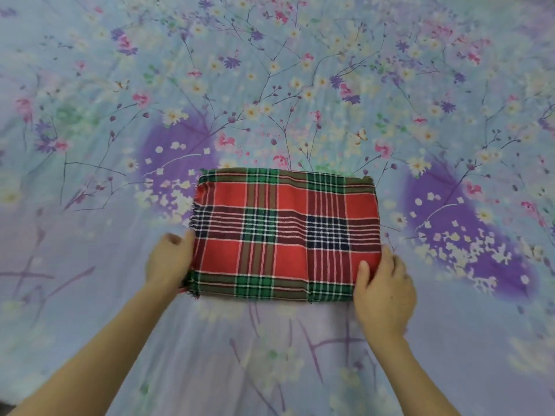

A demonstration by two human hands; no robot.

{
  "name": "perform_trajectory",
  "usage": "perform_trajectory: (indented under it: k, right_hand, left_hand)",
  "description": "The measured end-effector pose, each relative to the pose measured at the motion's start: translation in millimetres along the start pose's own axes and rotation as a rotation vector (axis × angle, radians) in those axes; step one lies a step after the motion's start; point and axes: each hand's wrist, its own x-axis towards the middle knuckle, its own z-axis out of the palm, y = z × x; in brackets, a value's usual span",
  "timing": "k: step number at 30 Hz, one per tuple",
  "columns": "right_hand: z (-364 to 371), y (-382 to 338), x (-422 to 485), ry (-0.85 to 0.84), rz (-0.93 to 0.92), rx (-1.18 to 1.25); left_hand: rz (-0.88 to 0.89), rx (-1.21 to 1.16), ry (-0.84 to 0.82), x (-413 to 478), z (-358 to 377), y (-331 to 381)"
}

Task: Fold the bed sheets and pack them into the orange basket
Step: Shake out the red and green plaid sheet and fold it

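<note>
Folded plaid sheet [282, 232] lies flat on floral bedspread [270, 85], lower centre of frame. Left hand [169, 261] at left edge, fingers hidden beneath, state unclear. Right hand [386, 288] pinches lower-right corner, thumb on top.

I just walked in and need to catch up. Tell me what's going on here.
A person is handling a red and green plaid sheet, already folded into a neat rectangle and lying flat on a flowered bedspread. The left hand is at the sheet's left edge, and its fingers are mostly hidden by the cloth. The right hand holds the near right corner with the thumb on top. The basket is not in view, so packing has not happened yet.
</note>
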Motion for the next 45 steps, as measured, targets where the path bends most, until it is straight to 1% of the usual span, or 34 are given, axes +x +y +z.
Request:
perform_trajectory:
  k: [1,2,3,5,6,7,8,9,11,13,15,17,20,23,26,29,31,32,35,36,38,39,42,43,45]
  right_hand:
    - [-1.3,6.6,-9.7,-0.054,0.114,0.102]
    - [-2.2,12.5,-20.7,-0.079,0.154,0.195]
    - [-1.6,15.3,-29.0,-0.068,0.149,0.268]
    - [-3.0,16.8,-42.9,-0.035,0.11,0.331]
    - [-3.6,16.8,-45.0,-0.029,0.125,0.338]
    - [-3.1,18.2,-44.9,-0.023,0.152,0.334]
    - [-2.8,19.6,-43.3,-0.02,0.182,0.331]
    - [-1.8,23.0,-42.9,-0.029,0.197,0.323]
    - [-1.6,25.7,-36.1,-0.051,0.19,0.302]
    - [-2.5,26.0,-30.0,-0.071,0.159,0.275]
    - [-3.1,26.6,-25.5,-0.088,0.107,0.253]
    - [-4.6,27.1,-23.8,-0.105,0.067,0.238]
    - [-6.5,28.0,-22.1,-0.134,0.04,0.243]
    - [-10.1,33.0,-19.7,-0.139,-0.029,0.209]
    - [-17.2,37.7,-17.8,-0.137,-0.119,0.174]
    - [-25.0,39.1,-16.4,-0.11,-0.192,0.177]
    - [-25.8,39.2,-15.8,-0.099,-0.2,0.179]
    - [-25.6,39.5,-15.9,-0.1,-0.196,0.184]
    - [-23.4,39.9,-17.4,-0.117,-0.166,0.201]
    - [-22.4,39.5,-17.8,-0.117,-0.156,0.197]
    - [-23.7,39.3,-17.4,-0.11,-0.152,0.2]
    - [-24.9,40.6,-16.1,-0.104,-0.154,0.205]
    - [-26.2,49.8,-10.3,-0.098,-0.111,0.188]
    - [-22.6,53.7,-9.7,-0.114,-0.084,0.166]
    - [-11.1,55.7,-17.1,-0.187,-0.027,0.089]
  left_hand:
    - [0.001,-0.016,-0.092,-19.4,7.7,-11.7]
    - [0.004,-0.036,-0.121,-38.0,13.7,-21.4]
    - [0.009,-0.057,-0.077,-50.5,18.9,-28.7]
    - [-0.027,-0.133,0.169,-68.6,23.8,-37.8]
    - [-0.058,-0.17,0.279,-74.1,24.9,-39.1]
    - [-0.082,-0.201,0.333,-79.2,26.8,-40.0]
    - [-0.095,-0.228,0.316,-83.6,30.2,-42.1]
    - [-0.093,-0.258,0.259,-90.3,34.9,-45.6]
    - [-0.062,-0.296,0.181,-97.0,42.8,-49.6]
    - [-0.019,-0.27,0.206,-95.6,45.2,-50.2]
    - [-0.015,-0.217,0.241,-88.6,43.2,-48.1]
    - [-0.002,-0.139,0.211,-80.8,40.7,-49.0]
    - [0.13,0.029,0.139,-73.4,34.9,-53.9]
    - [0.271,0.167,0.158,-74.6,25.7,-56.9]
    - [0.381,0.224,0.217,-78.9,14.7,-58.7]
    - [0.427,0.262,0.169,-74.1,11.7,-59.5]
    - [0.409,0.229,0.102,-71.7,14.1,-60.0]
    - [0.365,0.164,0.063,-73.0,16.2,-59.4]
    - [0.161,-0.138,-0.007,-76.8,25.4,-55.0]
    - [0.13,-0.2,-0.007,-75.5,27.2,-52.9]
    - [0.155,-0.22,0.0,-71.8,26.5,-48.8]
    - [0.21,-0.17,0.011,-71.0,22.8,-47.9]
    - [0.447,0.084,0.084,-71.8,7.6,-57.2]
    - [0.489,0.141,0.078,-73.9,5.9,-62.5]
    - [0.477,0.199,0.025,-72.2,7.4,-73.7]
